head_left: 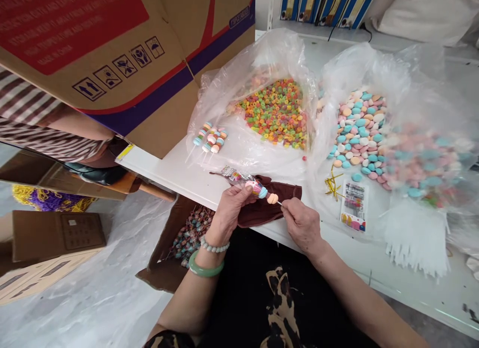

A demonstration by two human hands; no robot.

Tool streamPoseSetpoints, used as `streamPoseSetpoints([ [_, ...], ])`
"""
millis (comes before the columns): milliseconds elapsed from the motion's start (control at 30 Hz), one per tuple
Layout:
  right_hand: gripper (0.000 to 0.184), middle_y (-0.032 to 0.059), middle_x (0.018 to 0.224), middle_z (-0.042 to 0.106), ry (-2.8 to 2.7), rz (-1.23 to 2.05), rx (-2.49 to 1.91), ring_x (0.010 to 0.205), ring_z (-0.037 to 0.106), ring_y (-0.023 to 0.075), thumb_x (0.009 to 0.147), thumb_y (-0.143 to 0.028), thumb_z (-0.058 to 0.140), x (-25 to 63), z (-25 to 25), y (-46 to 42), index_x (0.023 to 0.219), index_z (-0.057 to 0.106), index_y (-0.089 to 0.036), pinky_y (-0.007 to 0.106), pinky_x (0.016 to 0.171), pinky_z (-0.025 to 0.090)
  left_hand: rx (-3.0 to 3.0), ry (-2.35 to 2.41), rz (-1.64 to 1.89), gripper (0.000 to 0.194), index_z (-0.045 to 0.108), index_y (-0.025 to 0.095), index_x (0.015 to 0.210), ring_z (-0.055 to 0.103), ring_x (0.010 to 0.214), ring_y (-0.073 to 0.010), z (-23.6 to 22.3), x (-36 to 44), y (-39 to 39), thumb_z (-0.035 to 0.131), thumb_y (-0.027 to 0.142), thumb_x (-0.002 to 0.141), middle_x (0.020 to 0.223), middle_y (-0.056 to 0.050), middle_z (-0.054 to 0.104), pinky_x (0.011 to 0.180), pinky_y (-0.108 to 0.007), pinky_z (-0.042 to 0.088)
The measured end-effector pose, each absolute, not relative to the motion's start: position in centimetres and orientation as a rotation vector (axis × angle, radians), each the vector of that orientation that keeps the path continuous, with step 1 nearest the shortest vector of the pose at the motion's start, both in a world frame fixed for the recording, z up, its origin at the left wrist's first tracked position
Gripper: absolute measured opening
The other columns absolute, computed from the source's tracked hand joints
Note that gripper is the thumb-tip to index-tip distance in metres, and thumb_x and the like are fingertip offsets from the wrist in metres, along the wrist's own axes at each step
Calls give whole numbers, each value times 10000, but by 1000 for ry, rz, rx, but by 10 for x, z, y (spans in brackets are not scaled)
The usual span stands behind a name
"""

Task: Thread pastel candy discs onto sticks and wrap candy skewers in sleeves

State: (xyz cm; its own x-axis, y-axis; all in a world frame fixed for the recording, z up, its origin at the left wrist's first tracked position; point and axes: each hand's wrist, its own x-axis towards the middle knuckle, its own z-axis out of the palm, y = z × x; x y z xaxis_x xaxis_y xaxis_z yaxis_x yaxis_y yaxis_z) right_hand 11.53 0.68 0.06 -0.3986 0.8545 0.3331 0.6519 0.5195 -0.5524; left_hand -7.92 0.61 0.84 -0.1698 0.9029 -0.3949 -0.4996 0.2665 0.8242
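My left hand (234,208) pinches a small clear printed plastic bag (232,174), its fingers closed near the bag's mouth. A candy skewer (272,198) with pink, blue and peach pieces lies partly inside that bag. My right hand (302,223) is closed on the skewer's thin white stick, to the right of the candies. Under both hands a dark brown cloth (294,190) rests at the table's front edge. Beyond them, several finished candy skewers (211,138) lie on clear plastic. Right of my right hand are gold twist ties (332,184) and a stack of printed bags (353,206).
Open plastic sacks hold ring candies (275,113) and pastel candies (361,131). White sticks (417,238) lie at right. A large carton (160,83) stands at left, beside a person in striped clothing (45,113). Below the table edge, an open box holds wrapped candies (192,233).
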Motion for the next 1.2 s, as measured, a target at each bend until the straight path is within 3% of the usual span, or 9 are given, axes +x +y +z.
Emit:
streamPoseSetpoints([
  [133,214,32,690,558,-2161,447,-1210,648,502,162,912,-164,432,105,4,4,771,589,-201,289,629,355,463,1177,1373,312,744,112,797,638,695,-146,4,-66,8,821,371,641,780,-68,727,714,-270,507],
  [367,135,-9,686,537,-1575,1317,-1250,667,486,158,824,-271,556,102,7,11,705,583,-214,275,622,381,454,989,1287,315,725,152,940,669,825,-175,10,-76,10,785,352,705,943,-76,725,803,-301,529],
  [533,128,-27,610,470,-1393,1611,-1225,569,382,119,792,-294,598,100,7,11,709,624,-201,260,530,293,331,825,1356,324,666,168,1020,665,1008,-234,18,-83,17,736,355,766,1047,-84,701,890,-363,535],
  [733,176,-52,502,413,-995,1860,-1301,470,268,75,638,-330,699,101,8,18,672,625,-175,235,451,154,281,866,1435,303,654,135,971,679,996,-259,14,-74,19,759,298,739,1002,-101,713,860,-349,554],
  [900,211,-53,493,414,-934,1885,-1361,454,249,71,568,-340,713,102,6,22,647,609,-174,231,435,118,311,949,1433,336,660,128,1003,687,947,-222,14,-71,14,750,331,751,1012,-110,711,844,-328,546],
  [1100,151,-31,588,483,-1420,1395,-1361,576,422,129,738,-306,586,99,4,15,632,560,-201,264,563,330,404,986,1501,350,665,134,993,679,927,-211,19,-44,9,739,381,756,979,-79,697,876,-356,529],
  [1200,152,-18,657,533,-1679,1143,-1345,644,489,147,820,-257,517,101,1,11,680,554,-211,271,632,367,386,921,1509,315,658,145,998,678,943,-217,17,-41,9,709,376,789,1020,-71,682,877,-361,534],
])
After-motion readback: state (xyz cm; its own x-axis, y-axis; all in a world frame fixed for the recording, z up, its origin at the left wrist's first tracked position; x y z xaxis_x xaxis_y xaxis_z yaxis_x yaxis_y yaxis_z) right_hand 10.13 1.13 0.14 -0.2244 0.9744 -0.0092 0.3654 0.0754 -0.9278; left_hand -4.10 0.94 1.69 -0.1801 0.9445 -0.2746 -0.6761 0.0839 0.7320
